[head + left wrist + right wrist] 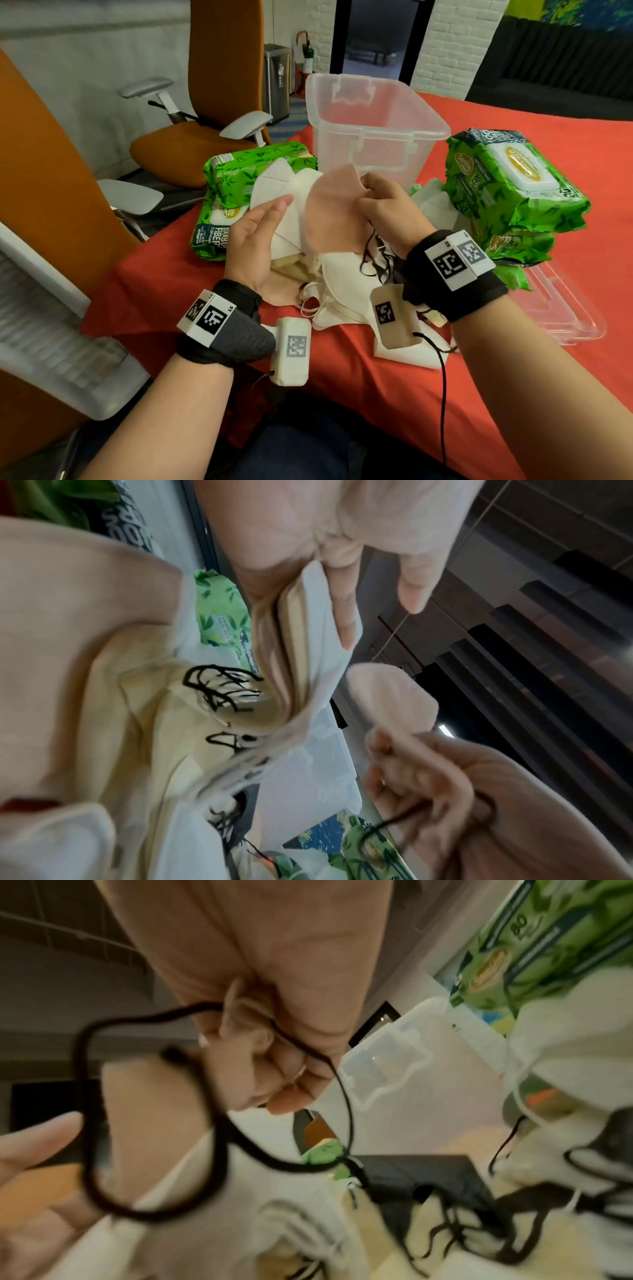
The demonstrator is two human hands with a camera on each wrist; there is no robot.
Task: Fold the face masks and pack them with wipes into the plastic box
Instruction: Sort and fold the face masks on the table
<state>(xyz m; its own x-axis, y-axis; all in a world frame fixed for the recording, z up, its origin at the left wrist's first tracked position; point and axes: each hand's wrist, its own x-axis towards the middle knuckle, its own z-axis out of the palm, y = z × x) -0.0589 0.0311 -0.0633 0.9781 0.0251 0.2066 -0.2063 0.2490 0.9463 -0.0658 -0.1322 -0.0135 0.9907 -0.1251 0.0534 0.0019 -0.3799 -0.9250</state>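
My right hand (371, 193) pinches the top edge of a pink-beige mask (332, 212) and holds it up in front of the clear plastic box (376, 132). The mask's black ear loop (92, 1096) runs through the curled right fingers (274, 1074). My left hand (274, 212) is just left of it with its fingers nearly straight. It holds a stack of folded white and beige masks (298, 647) between thumb and fingers (342, 610). Loose white, beige and black masks (342, 284) lie piled on the red cloth under both hands.
Green wipes packs sit left (253, 164) and stacked right (507, 178) of the box. The box's clear lid (561, 308) lies at the right on the red tablecloth (411, 394). An orange office chair (191, 147) stands beyond the table's left edge.
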